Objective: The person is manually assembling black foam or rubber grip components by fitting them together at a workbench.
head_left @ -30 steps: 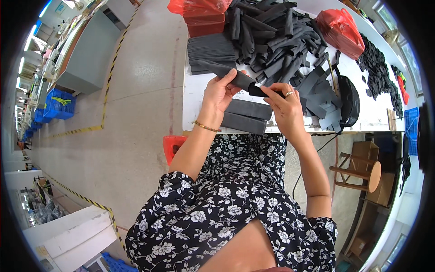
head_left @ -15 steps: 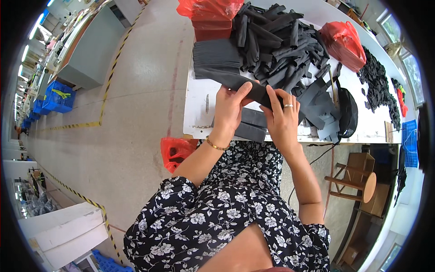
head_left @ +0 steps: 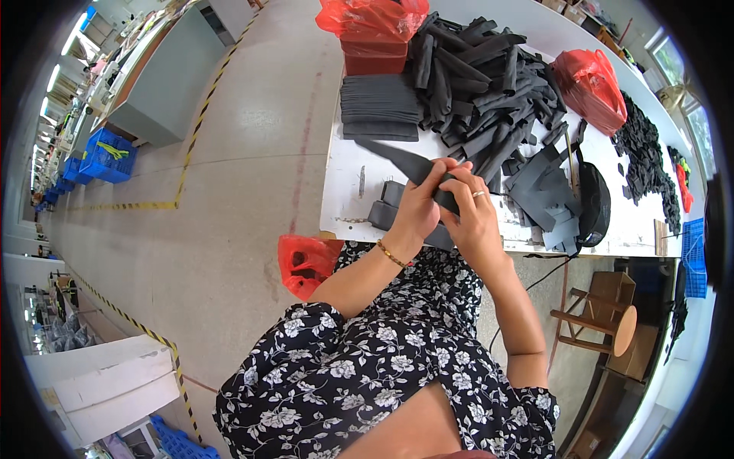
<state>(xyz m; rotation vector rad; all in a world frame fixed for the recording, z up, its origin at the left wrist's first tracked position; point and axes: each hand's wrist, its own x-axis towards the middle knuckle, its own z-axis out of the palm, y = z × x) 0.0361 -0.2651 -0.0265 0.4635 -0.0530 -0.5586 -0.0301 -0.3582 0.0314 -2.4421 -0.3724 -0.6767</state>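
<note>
A dark grey strip of soft, fabric-like material (head_left: 399,159) is bent between my hands above the near edge of the table. My left hand (head_left: 419,208) grips it at the middle, with the free end sticking out to the far left. Close against it, my right hand (head_left: 474,213) has its fingers wrapped round the other end. Beneath my hands lie a few folded dark pieces (head_left: 388,205), partly hidden. Beyond the strip's free end sits a neat stack of flat grey strips (head_left: 380,107). Loose, tube-like strips are heaped in a pile (head_left: 478,84) to its right.
On the white table (head_left: 344,172), flat grey offcuts (head_left: 547,191) lie beside a black bag-like thing (head_left: 595,200). A red plastic bag (head_left: 590,90) stands behind them, another red bag (head_left: 373,23) at the far left. A wooden stool (head_left: 623,330) is below the table on the right.
My hands have come together and the strip, earlier stretched between them, is now bent. Its far end has come away from the stack.
</note>
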